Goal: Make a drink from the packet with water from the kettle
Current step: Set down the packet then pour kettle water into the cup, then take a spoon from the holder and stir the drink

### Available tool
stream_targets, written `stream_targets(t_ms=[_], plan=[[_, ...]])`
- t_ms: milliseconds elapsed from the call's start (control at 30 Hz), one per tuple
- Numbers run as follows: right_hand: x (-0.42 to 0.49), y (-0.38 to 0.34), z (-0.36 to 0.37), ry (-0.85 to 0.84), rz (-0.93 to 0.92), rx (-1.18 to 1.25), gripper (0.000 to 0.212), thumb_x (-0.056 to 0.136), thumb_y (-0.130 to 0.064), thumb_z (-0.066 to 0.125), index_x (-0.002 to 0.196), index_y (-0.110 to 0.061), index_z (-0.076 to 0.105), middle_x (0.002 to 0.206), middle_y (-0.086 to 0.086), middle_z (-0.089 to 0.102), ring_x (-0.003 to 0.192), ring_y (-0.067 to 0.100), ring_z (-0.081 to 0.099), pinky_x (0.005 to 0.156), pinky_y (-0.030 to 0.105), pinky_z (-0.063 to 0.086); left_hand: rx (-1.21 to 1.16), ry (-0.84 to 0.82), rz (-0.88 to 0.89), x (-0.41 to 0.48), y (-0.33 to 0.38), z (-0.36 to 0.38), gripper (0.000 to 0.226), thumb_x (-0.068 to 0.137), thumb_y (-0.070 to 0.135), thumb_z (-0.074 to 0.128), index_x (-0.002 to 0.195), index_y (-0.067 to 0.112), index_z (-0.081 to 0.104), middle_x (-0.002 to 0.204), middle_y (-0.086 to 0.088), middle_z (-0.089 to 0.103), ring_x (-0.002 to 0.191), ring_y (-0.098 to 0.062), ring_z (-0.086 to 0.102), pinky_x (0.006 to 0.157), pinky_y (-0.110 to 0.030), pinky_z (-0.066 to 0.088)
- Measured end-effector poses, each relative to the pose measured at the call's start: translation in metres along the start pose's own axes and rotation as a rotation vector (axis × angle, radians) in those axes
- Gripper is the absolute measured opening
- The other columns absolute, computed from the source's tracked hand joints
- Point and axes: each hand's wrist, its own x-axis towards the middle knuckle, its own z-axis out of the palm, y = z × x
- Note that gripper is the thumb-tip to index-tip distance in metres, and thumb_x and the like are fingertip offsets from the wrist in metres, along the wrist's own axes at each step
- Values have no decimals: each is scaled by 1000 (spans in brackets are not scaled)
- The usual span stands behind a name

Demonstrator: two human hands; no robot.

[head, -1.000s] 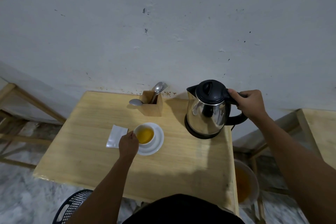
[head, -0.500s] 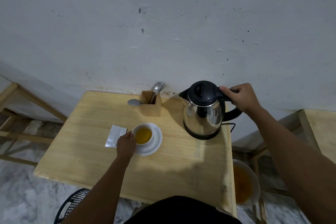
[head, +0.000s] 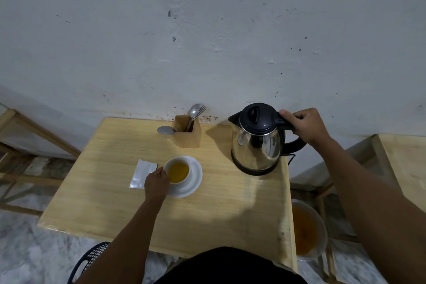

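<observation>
A steel kettle [head: 257, 145] with a black lid stands upright on its black base at the table's right side. My right hand [head: 304, 125] is shut on its black handle. A white cup [head: 178, 170] of amber drink sits on a white saucer [head: 194, 178] near the table's middle. My left hand [head: 156, 183] rests against the cup's left side, fingers at the rim. A silver packet [head: 141, 173] lies flat just left of the cup, partly under my hand.
A wooden holder [head: 186, 132] with a spoon and fork stands at the back by the wall, a loose spoon [head: 165, 130] beside it. A bucket of brown liquid [head: 306, 229] sits on the floor right of the wooden table [head: 115, 191]. A black basket [head: 90, 260] is below.
The kettle has gone from tilted and lifted to standing upright on its base, a little further right and back. My left hand stays at the cup.
</observation>
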Motion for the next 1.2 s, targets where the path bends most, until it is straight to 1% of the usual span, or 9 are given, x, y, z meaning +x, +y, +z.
stream_targets(t_ms=[133, 300, 467, 600, 700, 833, 933, 1033, 1200], plan=[[-6, -7, 2, 42, -21, -64, 84, 81, -69, 54, 48, 8, 43, 44, 21, 36, 44, 29, 33, 51, 35, 32, -7, 6, -14, 0, 0, 0, 32, 96, 17, 41, 92, 1, 68, 90, -23, 68, 90, -37, 60, 81, -40, 45], [-20, -13, 12, 241, -21, -221, 45, 96, -52, 46, 61, -25, 55, 52, -2, 47, 54, 15, 45, 51, 28, 31, 9, 4, 9, -2, 4, -2, 31, 96, 16, 41, 99, 0, 68, 95, -23, 68, 95, -38, 61, 84, -41, 45], [-25, -15, 24, 331, -50, -143, 50, 102, -43, 37, 76, -7, 60, 73, 6, 57, 72, 24, 53, 63, 37, 41, 37, -17, 48, 0, -1, -3, 31, 97, 13, 40, 96, -3, 68, 93, -25, 69, 94, -40, 61, 78, -37, 41], [-28, -23, 30, 383, -15, -212, 43, 103, -38, 33, 90, -12, 66, 90, 5, 60, 90, 26, 53, 73, 35, 39, 25, -28, 49, 1, -2, -6, 32, 97, 13, 40, 91, -2, 67, 89, -25, 69, 90, -39, 61, 78, -38, 42], [-37, -44, 46, 530, -9, -304, 28, 98, -33, 46, 100, -15, 68, 106, 8, 61, 102, 27, 53, 89, 41, 40, 37, -68, 75, 0, 1, -9, 31, 97, 10, 40, 92, -5, 67, 91, -27, 69, 92, -42, 62, 79, -42, 45], [-51, -79, 92, 586, -277, -467, 15, 90, -29, 63, 93, -16, 70, 100, 7, 62, 98, 26, 55, 106, 52, 34, -2, -129, -15, 2, 2, -20, 30, 95, 19, 47, 116, 5, 64, 111, -15, 67, 108, -35, 62, 88, -36, 48], [-58, -103, 136, 486, -514, -473, 11, 88, -25, 64, 91, -18, 72, 94, 3, 64, 92, 21, 58, 106, 43, 35, -39, -219, 7, 12, -3, -27, 30, 90, 26, 51, 105, 9, 70, 90, -12, 69, 98, -35, 65, 79, -35, 47], [-58, -123, 175, 219, -599, -418, 10, 88, -23, 64, 89, -16, 72, 88, 0, 65, 81, 19, 59, 76, 34, 47, -30, -291, -1, 21, -5, -35, 23, 91, 18, 54, 102, 6, 71, 81, -14, 67, 84, -32, 64, 77, -39, 50], [-31, -137, 238, -341, -126, -476, 27, 93, -36, 57, 112, -20, 66, 113, 2, 61, 103, 21, 57, 81, 37, 50, -38, -436, -6, 34, -3, -46, 24, 90, 19, 60, 110, 7, 68, 76, -2, 63, 65, -10, 57, 58, -20, 44]])
